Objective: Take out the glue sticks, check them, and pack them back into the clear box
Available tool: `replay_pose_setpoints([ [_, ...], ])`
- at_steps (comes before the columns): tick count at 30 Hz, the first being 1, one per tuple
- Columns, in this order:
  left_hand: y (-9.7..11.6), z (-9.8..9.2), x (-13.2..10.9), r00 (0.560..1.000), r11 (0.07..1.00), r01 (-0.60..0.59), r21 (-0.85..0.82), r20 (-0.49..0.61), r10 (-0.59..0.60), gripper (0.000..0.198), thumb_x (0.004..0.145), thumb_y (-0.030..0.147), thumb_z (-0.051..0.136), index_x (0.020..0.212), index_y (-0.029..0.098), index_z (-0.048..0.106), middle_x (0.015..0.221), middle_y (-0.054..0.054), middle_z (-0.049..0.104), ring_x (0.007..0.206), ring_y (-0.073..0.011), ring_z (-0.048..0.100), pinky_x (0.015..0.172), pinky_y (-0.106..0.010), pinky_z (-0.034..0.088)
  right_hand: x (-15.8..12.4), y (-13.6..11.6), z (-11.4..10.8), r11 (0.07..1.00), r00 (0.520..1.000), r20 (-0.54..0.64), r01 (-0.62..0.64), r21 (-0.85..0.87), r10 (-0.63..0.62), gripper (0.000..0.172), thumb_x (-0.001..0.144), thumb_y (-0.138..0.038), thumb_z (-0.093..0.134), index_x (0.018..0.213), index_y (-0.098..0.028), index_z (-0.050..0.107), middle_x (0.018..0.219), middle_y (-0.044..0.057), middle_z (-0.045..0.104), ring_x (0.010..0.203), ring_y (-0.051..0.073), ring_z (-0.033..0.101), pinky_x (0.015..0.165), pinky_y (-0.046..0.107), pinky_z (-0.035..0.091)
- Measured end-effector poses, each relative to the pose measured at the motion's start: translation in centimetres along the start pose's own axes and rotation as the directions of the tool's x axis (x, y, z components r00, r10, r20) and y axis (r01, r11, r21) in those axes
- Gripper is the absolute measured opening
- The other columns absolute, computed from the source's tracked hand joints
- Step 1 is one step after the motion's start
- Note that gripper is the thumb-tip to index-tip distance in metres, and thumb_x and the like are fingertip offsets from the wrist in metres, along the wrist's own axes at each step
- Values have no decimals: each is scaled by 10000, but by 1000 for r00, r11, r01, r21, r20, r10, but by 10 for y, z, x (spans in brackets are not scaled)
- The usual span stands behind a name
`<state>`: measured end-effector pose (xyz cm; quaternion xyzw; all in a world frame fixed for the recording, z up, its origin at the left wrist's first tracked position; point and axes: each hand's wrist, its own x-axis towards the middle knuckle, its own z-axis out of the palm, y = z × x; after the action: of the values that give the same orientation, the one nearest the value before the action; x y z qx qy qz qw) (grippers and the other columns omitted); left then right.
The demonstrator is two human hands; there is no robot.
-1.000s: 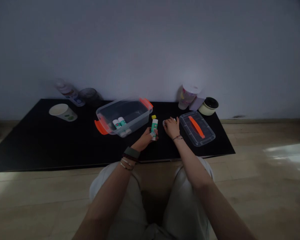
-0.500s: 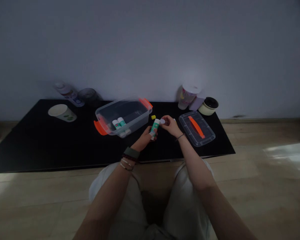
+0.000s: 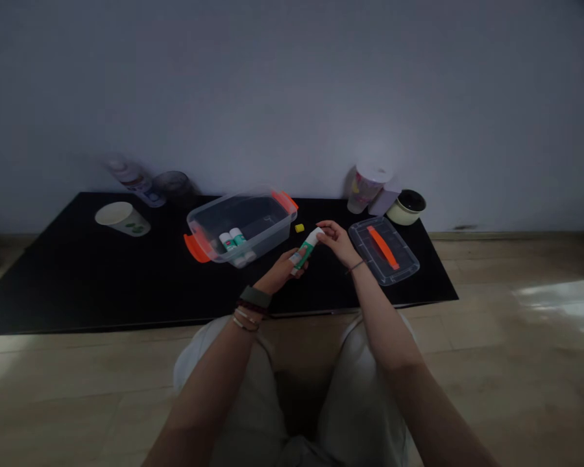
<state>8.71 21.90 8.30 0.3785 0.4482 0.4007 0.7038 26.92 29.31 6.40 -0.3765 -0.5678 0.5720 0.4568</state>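
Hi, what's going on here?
A person holds a green-and-white glue stick in their left hand, with the fingers of their right hand at its far end. Beside them, a clear plastic box with orange handles holds at least two similar glue sticks. Its clear lid lies to the right, and a small yellow piece sits on the black table.

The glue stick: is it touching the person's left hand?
Touching. The head view shows the left hand wrapped around the lower end of the glue stick, holding it.
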Motion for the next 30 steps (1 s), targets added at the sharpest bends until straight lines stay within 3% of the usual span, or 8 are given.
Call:
replay_pose_setpoints([
  [10, -4, -1, -1, 1000, 1000, -15, -4, -11, 15, 427, 808, 564, 702, 830, 159, 566, 626, 13, 554, 418, -42, 403, 402, -171, 287, -4, 1, 14, 997, 999, -15, -43, -64, 42, 479, 639, -581, 801, 835, -208, 574, 849, -4, 668, 819, 153, 631, 797, 303, 521],
  [14, -4, 0, 1, 999, 999, -33, -40, -39, 31, 411, 822, 557, 696, 871, 171, 564, 649, 18, 563, 442, -53, 434, 417, -175, 324, -9, 0, 27, 996, 996, -16, -91, -5, 90, 469, 712, -555, 761, 994, -227, 577, 888, -3, 675, 848, 158, 645, 794, 297, 535],
  [18, -2, 1, 7, 986, 996, -74, -57, -153, 65, 360, 849, 502, 691, 862, 164, 567, 671, 19, 568, 502, -63, 499, 464, -173, 390, -14, 5, 45, 985, 988, -39, -143, 97, 147, 511, 734, -502, 760, 1113, -231, 552, 900, -4, 683, 860, 150, 650, 812, 283, 531],
  [23, -3, 0, 9, 986, 998, 14, -62, -163, -24, 320, 867, 470, 674, 888, 163, 586, 735, 1, 625, 561, -89, 583, 534, -195, 458, -15, 14, 50, 979, 978, 53, -201, -19, 201, 432, 749, -563, 715, 901, -171, 621, 771, -13, 629, 699, 117, 565, 661, 242, 481],
  [25, -4, -1, 9, 989, 999, 33, -32, -145, -37, 334, 868, 488, 659, 912, 162, 607, 764, -16, 651, 615, -116, 621, 561, -210, 470, -15, 14, 49, 976, 975, 52, -212, -42, 214, 451, 747, -582, 705, 882, -160, 623, 743, -16, 610, 671, 115, 547, 620, 238, 460],
  [28, -8, -4, 12, 979, 995, 52, 85, -200, -34, 354, 870, 520, 630, 948, 175, 639, 821, -41, 681, 732, -173, 658, 593, -239, 474, -14, 10, 48, 985, 985, -35, -171, 11, 171, 463, 733, -574, 724, 944, -182, 599, 828, 3, 649, 788, 146, 607, 692, 249, 499],
  [30, -9, -7, 13, 958, 979, -21, 201, -276, 77, 327, 871, 505, 627, 953, 189, 648, 888, -53, 688, 840, -201, 654, 653, -263, 487, -16, 6, 49, 987, 985, -85, -143, 78, 149, 468, 739, -561, 732, 1001, -217, 552, 867, 1, 668, 840, 156, 635, 751, 266, 527],
])
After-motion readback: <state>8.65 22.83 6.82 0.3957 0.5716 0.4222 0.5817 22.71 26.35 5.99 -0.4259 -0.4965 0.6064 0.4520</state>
